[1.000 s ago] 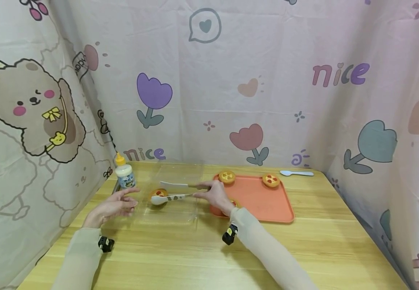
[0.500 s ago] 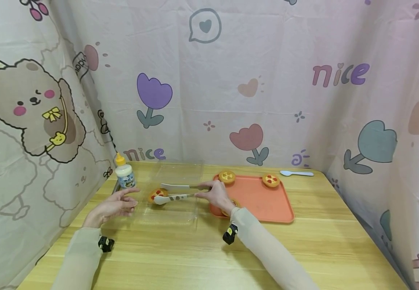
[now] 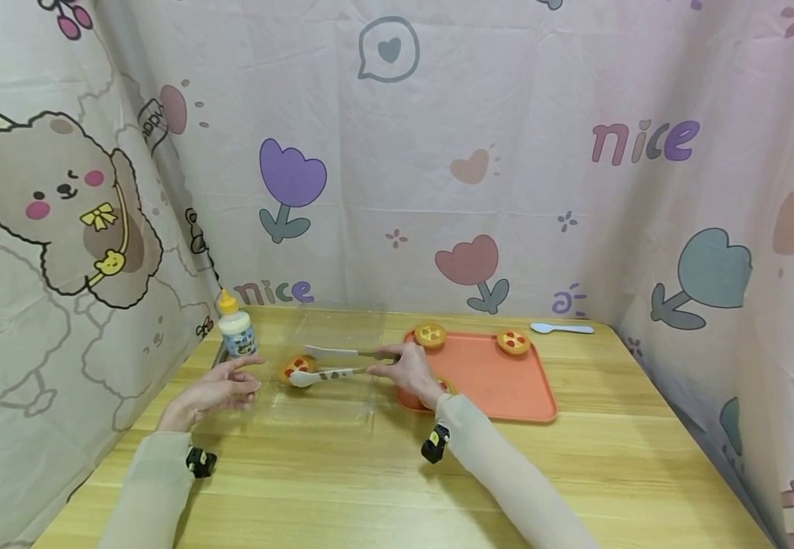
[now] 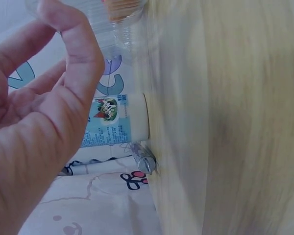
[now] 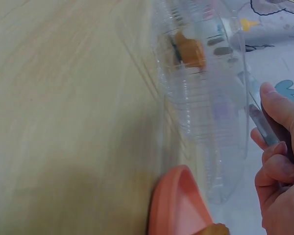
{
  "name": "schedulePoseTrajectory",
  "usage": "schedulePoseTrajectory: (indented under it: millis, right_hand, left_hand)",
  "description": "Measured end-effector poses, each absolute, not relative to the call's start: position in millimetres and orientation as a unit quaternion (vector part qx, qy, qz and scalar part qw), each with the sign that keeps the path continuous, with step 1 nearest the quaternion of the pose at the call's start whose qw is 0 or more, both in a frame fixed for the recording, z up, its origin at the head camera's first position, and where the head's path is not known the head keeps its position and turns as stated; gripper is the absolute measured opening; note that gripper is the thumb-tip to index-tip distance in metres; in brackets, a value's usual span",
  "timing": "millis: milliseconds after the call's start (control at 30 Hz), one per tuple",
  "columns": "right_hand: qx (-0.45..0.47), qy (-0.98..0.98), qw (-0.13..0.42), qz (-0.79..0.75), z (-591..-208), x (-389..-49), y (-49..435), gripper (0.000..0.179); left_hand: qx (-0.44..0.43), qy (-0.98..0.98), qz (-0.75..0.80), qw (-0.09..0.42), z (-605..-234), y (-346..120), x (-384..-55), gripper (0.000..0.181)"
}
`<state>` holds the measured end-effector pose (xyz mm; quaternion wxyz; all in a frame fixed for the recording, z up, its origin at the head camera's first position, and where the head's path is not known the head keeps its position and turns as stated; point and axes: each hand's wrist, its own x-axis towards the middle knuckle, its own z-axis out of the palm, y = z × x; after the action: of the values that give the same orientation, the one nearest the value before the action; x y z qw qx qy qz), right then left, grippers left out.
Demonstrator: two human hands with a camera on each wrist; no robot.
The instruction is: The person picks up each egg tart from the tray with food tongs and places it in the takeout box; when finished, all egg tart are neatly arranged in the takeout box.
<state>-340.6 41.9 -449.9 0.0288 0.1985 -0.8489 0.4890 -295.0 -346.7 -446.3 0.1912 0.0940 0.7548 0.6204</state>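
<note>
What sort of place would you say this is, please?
Probably a small staged recording corner rather than a working kitchen: cartoon-printed curtains hang behind and beside a wooden table, which bears an orange tray with small pizza-like pieces on it.

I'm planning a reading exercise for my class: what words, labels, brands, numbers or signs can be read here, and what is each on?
"nice": on the curtain, upper right in the head view.
"nice": on the curtain again, lower left.
"ppy": in a speech bubble printed on the curtain; the start is unclear.
Bottle label: lettering too small and blurred to read.
</note>
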Motion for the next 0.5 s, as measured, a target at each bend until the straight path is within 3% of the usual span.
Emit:
schedulePoseTrajectory:
  millis: [300,500]
  right_hand:
    - [0.198,-0.844,0.037,0.498,-445,-343,54,0.039]
    - [0.189,-0.831,0.011,0.523,-444,-341,70,0.045]
  left_hand:
    - [0.092,0.755,0.620,0.192,-448,-346,-296,0.075]
    - [0.094,0.757,0.618,0.192,-448,-344,-297,0.075]
